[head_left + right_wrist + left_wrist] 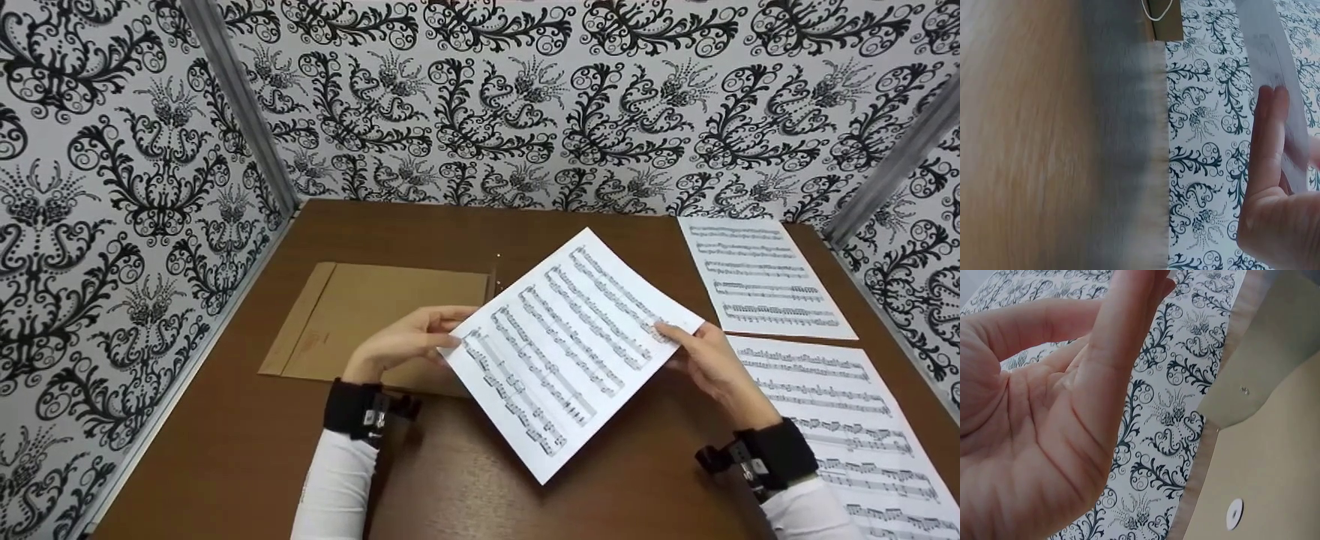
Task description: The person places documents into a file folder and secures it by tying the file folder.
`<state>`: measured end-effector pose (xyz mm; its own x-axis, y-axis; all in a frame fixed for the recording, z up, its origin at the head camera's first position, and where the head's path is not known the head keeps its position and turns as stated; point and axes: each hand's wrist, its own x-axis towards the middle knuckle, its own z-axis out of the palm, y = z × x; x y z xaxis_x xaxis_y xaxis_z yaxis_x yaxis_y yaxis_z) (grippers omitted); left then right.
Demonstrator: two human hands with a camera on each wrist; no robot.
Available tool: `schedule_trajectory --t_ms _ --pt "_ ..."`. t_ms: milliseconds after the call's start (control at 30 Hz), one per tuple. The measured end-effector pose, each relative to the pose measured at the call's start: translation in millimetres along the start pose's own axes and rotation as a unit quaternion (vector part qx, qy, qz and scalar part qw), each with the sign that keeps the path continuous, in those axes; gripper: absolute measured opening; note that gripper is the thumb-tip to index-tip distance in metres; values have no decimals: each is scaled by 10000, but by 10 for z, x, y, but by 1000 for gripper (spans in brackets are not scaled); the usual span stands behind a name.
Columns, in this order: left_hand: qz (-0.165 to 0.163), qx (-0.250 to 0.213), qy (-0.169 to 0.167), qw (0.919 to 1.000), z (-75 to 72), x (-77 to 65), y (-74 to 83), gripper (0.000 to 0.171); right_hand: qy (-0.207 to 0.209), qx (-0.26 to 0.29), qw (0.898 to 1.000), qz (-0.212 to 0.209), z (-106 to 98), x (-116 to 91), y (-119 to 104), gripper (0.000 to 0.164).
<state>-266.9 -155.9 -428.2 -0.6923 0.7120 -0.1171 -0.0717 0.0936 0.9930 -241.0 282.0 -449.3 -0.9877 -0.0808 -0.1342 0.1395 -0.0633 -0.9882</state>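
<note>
A sheet of printed music (562, 352) is held tilted above the table, one corner pointing towards me. My left hand (409, 337) pinches its left corner between thumb and fingers. At the opposite corner my right hand (709, 360) grips it, thumb on the printed face and fingers behind. The right wrist view shows the fingers of the right hand (1275, 208) straight against the back of the sheet (1269, 50). Below the left hand lies a brown paper envelope (397, 292), partly covered by that hand and the sheet. In the left wrist view the left hand (1055, 422) shows mostly its palm.
Two more music pages lie on the right: one at the back (765, 277), another nearer me (840, 420), partly hidden by the right arm. The brown table (225, 450) meets patterned walls (525, 97) at the back and sides. A white round button (1234, 514) shows in the left wrist view.
</note>
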Motion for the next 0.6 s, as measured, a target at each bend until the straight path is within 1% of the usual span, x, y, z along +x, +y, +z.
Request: schedule_trajectory --t_ms 167,367,500,600 --pt "59 7 -114 9999 -58 -37 -16 64 -240 72 9997 48 -45 21 -7 15" --pt "83 -23 -179 9998 -99 -46 -50 64 -357 122 9993 -3 -78 54 -9 17" --pt "28 34 -97 9999 -99 -44 -54 63 -374 202 9991 -29 -86 66 0 19" --pt "-61 104 47 9999 -88 -36 -49 63 -352 306 9989 -64 -93 68 8 21"
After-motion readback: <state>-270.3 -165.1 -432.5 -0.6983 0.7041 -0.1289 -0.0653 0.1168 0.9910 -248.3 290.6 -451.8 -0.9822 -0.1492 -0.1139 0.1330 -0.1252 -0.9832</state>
